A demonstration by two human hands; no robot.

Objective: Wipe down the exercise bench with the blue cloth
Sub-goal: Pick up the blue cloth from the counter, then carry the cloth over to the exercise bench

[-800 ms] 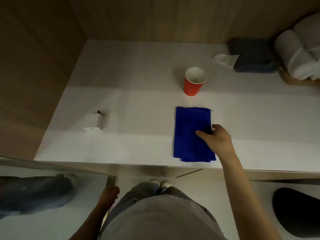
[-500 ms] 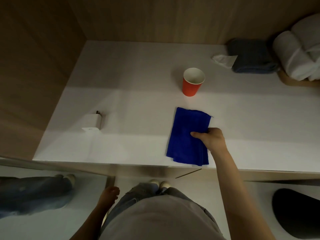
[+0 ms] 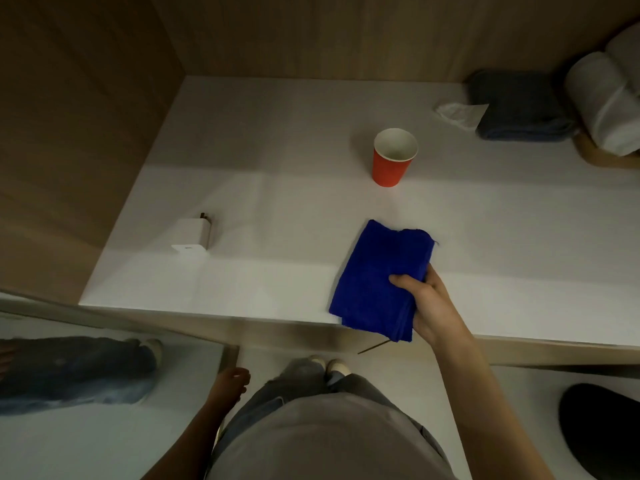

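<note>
The folded blue cloth (image 3: 377, 275) lies on the white bench (image 3: 277, 202), its near end hanging slightly past the front edge. My right hand (image 3: 429, 306) grips the cloth's right side, thumb on top and fingers underneath. My left hand (image 3: 228, 384) hangs down by my hip, below the bench edge, holding nothing, fingers loosely curled.
A red paper cup (image 3: 393, 157) stands upright behind the cloth. A white charger plug (image 3: 192, 235) lies at the left. At the back right sit a crumpled tissue (image 3: 460, 112), a folded dark towel (image 3: 519, 105) and rolled white towels (image 3: 609, 98). Wooden walls enclose the left and back.
My right hand went from resting on top of the cloth to gripping its right side, and pulled it nearer the front edge, tilting it slightly. My left hand stayed put.
</note>
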